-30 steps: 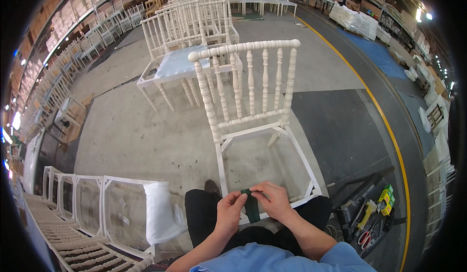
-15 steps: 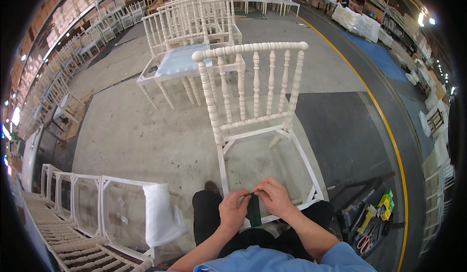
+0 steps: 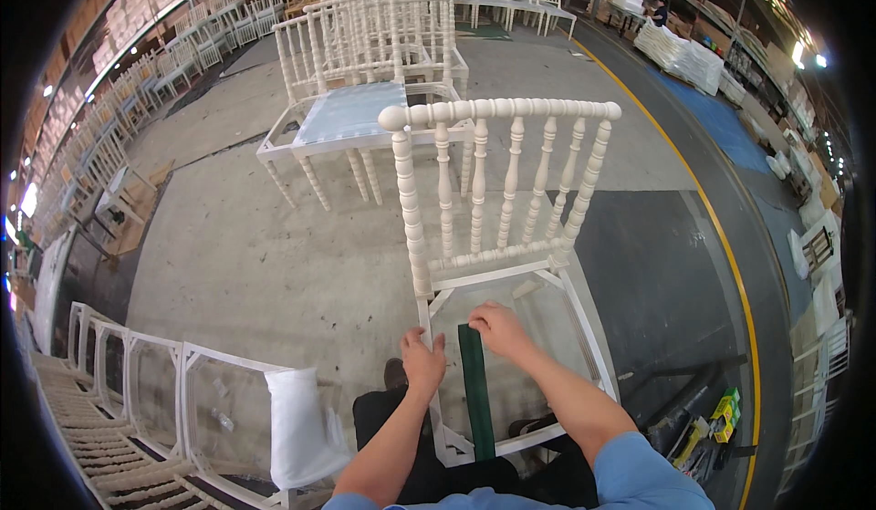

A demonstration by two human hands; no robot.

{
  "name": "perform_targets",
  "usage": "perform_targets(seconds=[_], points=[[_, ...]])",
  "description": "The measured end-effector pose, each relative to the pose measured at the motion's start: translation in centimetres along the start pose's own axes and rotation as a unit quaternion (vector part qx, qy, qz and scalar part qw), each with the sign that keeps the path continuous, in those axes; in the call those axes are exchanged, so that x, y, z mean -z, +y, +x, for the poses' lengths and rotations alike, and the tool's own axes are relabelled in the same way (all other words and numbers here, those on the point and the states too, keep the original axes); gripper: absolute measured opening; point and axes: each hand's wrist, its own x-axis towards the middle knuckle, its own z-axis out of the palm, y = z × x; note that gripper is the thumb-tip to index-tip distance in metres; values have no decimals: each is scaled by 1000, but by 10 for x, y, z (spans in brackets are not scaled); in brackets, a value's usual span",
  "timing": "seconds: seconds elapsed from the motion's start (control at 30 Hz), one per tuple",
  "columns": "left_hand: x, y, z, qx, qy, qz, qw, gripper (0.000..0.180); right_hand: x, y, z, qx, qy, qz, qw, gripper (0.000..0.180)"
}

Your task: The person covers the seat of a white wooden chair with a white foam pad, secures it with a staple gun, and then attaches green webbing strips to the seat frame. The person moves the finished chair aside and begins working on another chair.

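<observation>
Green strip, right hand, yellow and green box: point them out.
Green strip (image 3: pixel 476 391), head view: its middle.
Right hand (image 3: pixel 499 329), head view: back of hand.
Yellow and green box (image 3: pixel 725 418), head view: its middle.

1 white cushion (image 3: pixel 296 430); apparently some hand tools (image 3: pixel 691 441).

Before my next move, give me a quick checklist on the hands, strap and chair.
1. Right hand gripping the strap near its upper end: ok.
2. Left hand also on the strap: not ok; it is apart from it, fingers open.
3. Strap extended, not bunched: ok; its visible length runs straight.
4. Lower end fixed to the front rail: cannot tell.
5. Left hand touching the side rail: cannot tell.
6. Yellow-green box clear of the chair: ok; off to its right.
</observation>
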Motion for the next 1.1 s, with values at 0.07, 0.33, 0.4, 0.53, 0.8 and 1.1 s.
perform_targets(seconds=[0.07,0.33,0.4,0.53,0.8,1.1], points=[[-15,-32,11,52,-44,45,997,65,-19,20,31,-12,2,-6,1000,12],[-33,-44,-12,186,-196,-19,963,71,-50,67,92,-49,-29,-55,997,14],[-37,-41,-10,114,-131,-26,984,72,-56,75,101,-56,-30,-66,996,15],[-42,-25,25,-86,-35,36,995,66,-69,80,115,-46,-40,-101,993,16],[-58,-2,57,-83,-93,114,986,58,-74,91,125,-60,-37,-124,990,25],[-56,6,57,-31,-121,145,982,53,-69,91,131,-53,-89,-188,977,28]])
